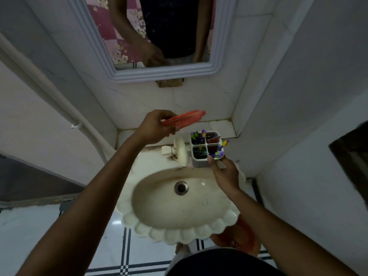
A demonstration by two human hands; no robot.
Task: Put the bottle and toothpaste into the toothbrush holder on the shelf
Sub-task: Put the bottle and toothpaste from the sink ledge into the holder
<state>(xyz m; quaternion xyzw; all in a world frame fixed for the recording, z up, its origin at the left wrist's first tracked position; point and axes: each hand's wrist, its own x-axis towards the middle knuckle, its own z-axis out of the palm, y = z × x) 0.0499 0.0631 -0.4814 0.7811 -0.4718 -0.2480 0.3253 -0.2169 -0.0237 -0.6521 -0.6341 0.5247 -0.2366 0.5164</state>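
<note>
1. The toothpaste [184, 120], an orange-red tube, is gripped by its flat end in the left hand [154, 127], with fingers and thumb closed around it.
2. The tube is held roughly level in the air, its capped end pointing away from the left hand toward the right, above and to the far side of the toothbrush holder [207, 149].
3. The toothbrush holder, a white box split into four compartments, is seen between the two hands, just beyond the right hand [224, 173].
4. The near right corner of the holder is touched by the fingertips of the right hand; the fingers are partly curled, and whether the holder is actually clasped cannot be told.
5. Purple and green toothbrush heads [217, 154] are seen sticking out of the compartments, some right at the right fingertips.
6. A cream tap [180, 151] is seen just left of the holder, below the left hand.
7. A scalloped cream basin [179, 230] lies below both forearms, its drain [181, 187] between them.
8. The arms are reflected in a framed mirror [165, 74] on the wall beyond the hands.
9. The bottle cannot be made out.
</note>
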